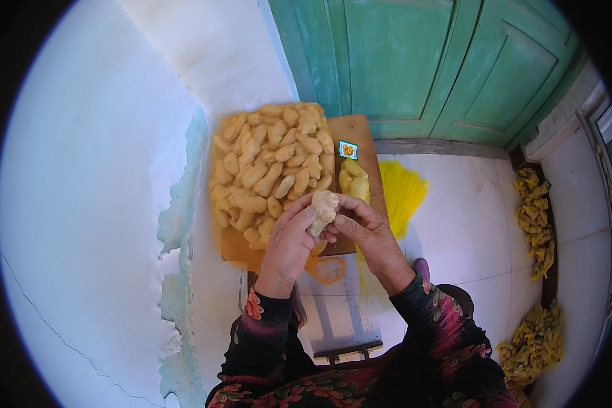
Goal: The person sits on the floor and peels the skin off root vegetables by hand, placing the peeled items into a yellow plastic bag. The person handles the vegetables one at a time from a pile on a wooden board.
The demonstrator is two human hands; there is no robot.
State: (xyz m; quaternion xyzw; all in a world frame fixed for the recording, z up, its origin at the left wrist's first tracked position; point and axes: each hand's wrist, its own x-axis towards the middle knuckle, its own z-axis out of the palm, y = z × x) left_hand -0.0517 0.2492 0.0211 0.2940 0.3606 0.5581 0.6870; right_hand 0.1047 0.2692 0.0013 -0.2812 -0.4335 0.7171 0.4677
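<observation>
A knobbly piece of ginger root (323, 211) is held between both hands in the middle of the view. My left hand (291, 235) grips it from the left, its thumb across the lower side. Fingers of my right hand (370, 232) touch its right side. Beyond my left hand lies a large heap of ginger roots (270, 168) in an orange plastic bag (237, 250) on a low brown table (351, 130). Just past my right hand, ginger pieces in a yellow mesh net (354, 181) rest on the table, near a small printed label (348, 150).
More yellow netting (400, 196) fans out past the table's right edge. Netted ginger bundles (534, 222) and a second pile (533, 341) lie along the right wall. A green wooden door (398, 61) stands ahead, a peeling white wall (107, 178) at left.
</observation>
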